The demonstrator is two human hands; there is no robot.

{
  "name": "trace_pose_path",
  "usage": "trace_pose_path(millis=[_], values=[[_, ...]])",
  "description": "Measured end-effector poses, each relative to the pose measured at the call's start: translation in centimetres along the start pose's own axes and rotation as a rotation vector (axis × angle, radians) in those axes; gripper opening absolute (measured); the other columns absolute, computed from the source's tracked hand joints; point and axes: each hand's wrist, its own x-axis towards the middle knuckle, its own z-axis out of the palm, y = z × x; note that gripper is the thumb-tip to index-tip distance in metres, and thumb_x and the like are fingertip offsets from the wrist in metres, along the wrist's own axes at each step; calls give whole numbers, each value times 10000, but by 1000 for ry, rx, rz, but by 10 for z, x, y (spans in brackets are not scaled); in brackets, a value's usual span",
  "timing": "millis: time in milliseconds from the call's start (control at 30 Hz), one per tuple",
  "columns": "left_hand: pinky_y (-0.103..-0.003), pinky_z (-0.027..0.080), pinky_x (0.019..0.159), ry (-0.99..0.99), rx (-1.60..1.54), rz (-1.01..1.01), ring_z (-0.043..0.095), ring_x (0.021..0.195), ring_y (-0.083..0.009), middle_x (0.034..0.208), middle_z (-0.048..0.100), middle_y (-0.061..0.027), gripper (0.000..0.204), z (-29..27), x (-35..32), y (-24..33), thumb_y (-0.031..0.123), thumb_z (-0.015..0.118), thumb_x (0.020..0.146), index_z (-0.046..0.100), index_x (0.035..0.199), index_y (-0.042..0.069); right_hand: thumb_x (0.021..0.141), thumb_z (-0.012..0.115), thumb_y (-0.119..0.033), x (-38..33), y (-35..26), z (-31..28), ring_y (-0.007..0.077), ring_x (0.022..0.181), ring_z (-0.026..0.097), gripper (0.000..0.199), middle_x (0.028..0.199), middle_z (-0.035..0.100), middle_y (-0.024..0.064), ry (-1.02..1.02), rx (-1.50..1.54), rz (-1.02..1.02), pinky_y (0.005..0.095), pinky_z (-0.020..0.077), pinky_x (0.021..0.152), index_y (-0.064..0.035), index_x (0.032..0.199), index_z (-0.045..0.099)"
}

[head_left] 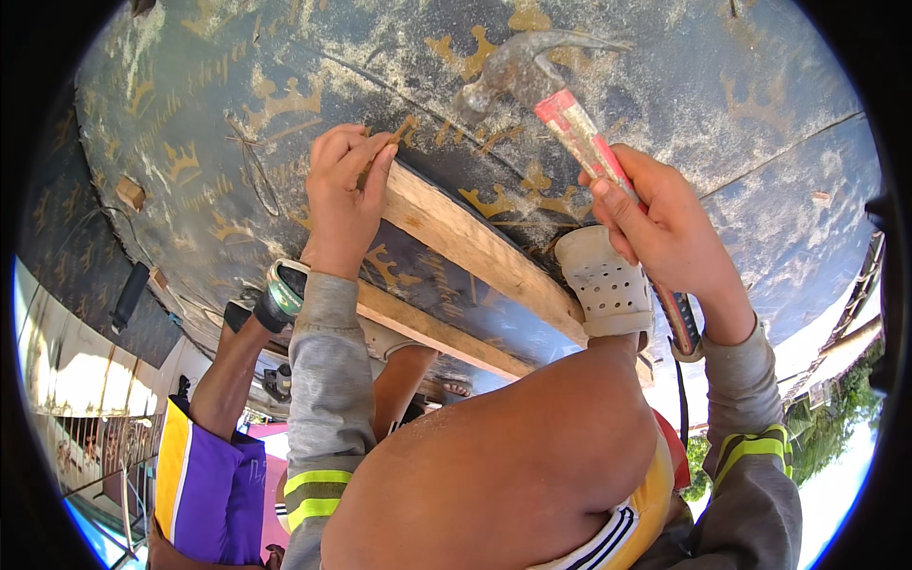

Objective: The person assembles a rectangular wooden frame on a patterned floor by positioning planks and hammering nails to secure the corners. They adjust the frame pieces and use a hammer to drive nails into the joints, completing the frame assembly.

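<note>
Thick wooden beam (475,237), hammer (594,142) and two bare hands over dark panels (332,85) printed with gold crowns. The beam, taken as landmark, lies with its long axis running obliquely from its far end, at the left hand (347,185), to its near end, at the right clog (603,280). The left hand is nearly closed, thumb and fingers pinched together at the beam's far end; whether a small object sits between the tips cannot be told. The right hand (665,214), to the right of the beam, is wrapped around the handle of the single hammer. The hammer's head is raised beyond the beam's far end, claw pointing right, striking face turned left; the handle slants down rightward to a black lower end. A second, thinner timber (446,332) lies to the left of the beam, roughly parallel and apart from it. The clogs number two, the left clog (385,337) partly hidden by a grey sleeve (328,351). Farther left of the beam are one wire loop (255,176), a small wooden block (130,193) and another person in purple-and-yellow shorts (214,484).
</note>
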Motion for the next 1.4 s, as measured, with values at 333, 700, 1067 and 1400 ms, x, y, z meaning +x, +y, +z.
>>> trace_pose_path(millis=[333, 700, 1067, 1400], values=[[-385, 431, 888, 308, 169, 31, 607, 983, -218, 869, 623, 8, 115, 11, -15, 4, 189, 763, 856, 755, 954, 130, 1091, 445, -344, -9, -80, -9, 40, 493, 440, 331, 707, 455, -32, 195, 96, 143, 202, 372, 444, -28, 1137, 533], [-389, 506, 716, 358, -79, -76, 601, 817, -228, 796, 558, -23, 94, 28, -8, 4, 172, 743, 869, 751, 933, 104, 1079, 474, -365, -29, -91, -22, 56, 574, 447, 318, 756, 480, -28, 279, 153, 169, 214, 401, 506, -56, 1147, 510], [-357, 552, 707, 410, -18, -50, 599, 937, -193, 822, 594, 14, 57, 26, -17, -1, 161, 771, 834, 758, 880, 130, 1095, 432, -331, 16, -21, 64, 40, 522, 391, 279, 739, 453, -29, 169, 375, -6, 218, 362, 472, -68, 1122, 522], [-366, 546, 741, 393, -44, -58, 603, 978, -212, 844, 615, 1, 83, 29, -18, 2, 143, 780, 825, 761, 900, 114, 1096, 428, -328, 12, -17, 52, 40, 525, 402, 274, 717, 453, -33, 321, 403, 3, 216, 377, 468, -66, 1092, 511]])
